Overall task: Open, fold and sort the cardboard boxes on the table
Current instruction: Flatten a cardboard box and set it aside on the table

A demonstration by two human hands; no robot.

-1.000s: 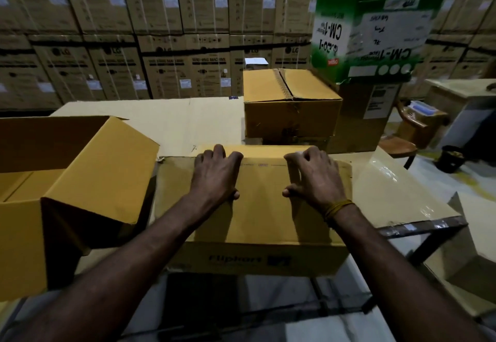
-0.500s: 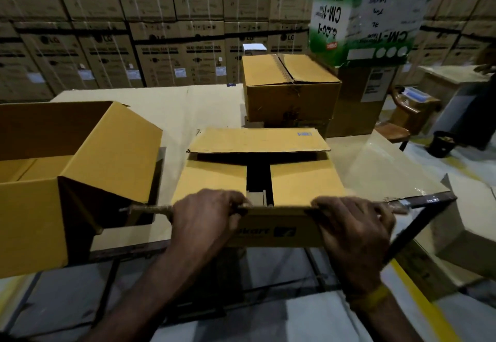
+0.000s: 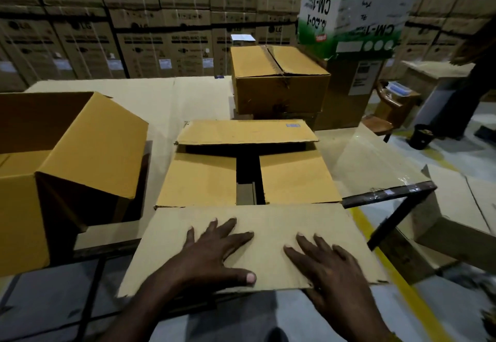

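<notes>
- The box (image 3: 247, 178) sits at the near edge of the tabletop (image 3: 161, 100), its two inner flaps lying flat with a dark gap between them and the far flap raised.
- Its near flap (image 3: 249, 245) folds out toward the person, past the edge.
- Both hands, the left hand (image 3: 214, 258) and the right hand (image 3: 330, 269), press flat on that flap, fingers spread, gripping nothing.
- An open box (image 3: 69, 170) lies tipped to the left; a closed box (image 3: 279, 81) stands behind.
</notes>
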